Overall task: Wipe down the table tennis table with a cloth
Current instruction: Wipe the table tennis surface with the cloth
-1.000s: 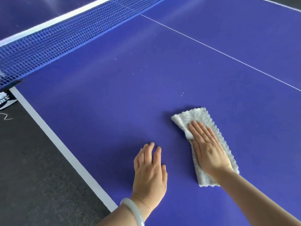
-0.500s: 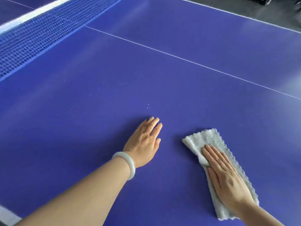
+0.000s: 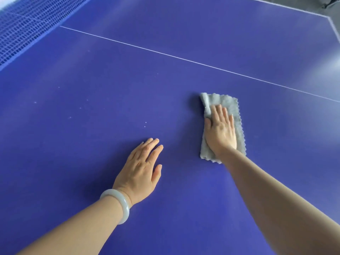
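Note:
The blue table tennis table (image 3: 92, 162) fills the head view. A folded grey cloth (image 3: 237, 115) lies flat on it right of centre, its far left corner rolled up. My right hand (image 3: 220, 129) presses on the cloth with straight fingers, palm down. My left hand (image 3: 141, 170) rests flat on the bare table to the left of the cloth, fingers straight, a pale bangle on its wrist. Small white specks (image 3: 145, 124) dot the surface beyond my left hand.
The blue net (image 3: 22, 30) runs across the far left. A thin white centre line (image 3: 184, 58) crosses the table beyond the cloth. The table's white far edge and corner (image 3: 329, 17) show at the top right, with dark floor past it.
My right hand has pushed the cloth forward, away from me, toward the centre line. My left hand stays flat on the table. The view has swung right, showing the far corner.

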Demonstrator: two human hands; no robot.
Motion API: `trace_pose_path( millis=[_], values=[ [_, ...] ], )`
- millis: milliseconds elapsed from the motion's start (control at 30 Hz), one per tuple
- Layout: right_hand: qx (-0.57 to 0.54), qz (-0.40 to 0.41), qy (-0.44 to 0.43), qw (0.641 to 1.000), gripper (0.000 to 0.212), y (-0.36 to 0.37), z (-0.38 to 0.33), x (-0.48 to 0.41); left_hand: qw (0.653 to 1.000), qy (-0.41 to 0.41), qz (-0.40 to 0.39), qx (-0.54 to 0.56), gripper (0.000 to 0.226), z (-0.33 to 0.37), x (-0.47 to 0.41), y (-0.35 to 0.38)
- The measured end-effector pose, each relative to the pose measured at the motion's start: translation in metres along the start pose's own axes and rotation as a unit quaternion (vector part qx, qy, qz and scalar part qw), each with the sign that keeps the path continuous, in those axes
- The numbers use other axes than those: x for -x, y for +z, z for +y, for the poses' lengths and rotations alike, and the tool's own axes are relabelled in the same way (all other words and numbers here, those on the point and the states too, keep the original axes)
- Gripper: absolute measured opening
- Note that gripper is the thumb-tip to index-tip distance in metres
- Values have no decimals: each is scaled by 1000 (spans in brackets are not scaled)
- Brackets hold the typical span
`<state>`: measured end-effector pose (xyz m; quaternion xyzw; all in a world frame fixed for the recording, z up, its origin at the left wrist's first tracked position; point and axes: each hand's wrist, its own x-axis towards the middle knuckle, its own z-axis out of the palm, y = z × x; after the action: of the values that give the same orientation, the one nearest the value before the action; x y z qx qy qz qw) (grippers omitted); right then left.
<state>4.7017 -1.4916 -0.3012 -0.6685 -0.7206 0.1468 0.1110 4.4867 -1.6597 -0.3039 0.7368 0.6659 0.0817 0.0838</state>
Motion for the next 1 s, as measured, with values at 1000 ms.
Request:
trace_pose_path(
  millis=[1000],
  values=[
    [16, 53, 229, 972, 60, -30, 85, -23, 999, -15, -15, -25, 57, 0, 1, -1]
  ],
)
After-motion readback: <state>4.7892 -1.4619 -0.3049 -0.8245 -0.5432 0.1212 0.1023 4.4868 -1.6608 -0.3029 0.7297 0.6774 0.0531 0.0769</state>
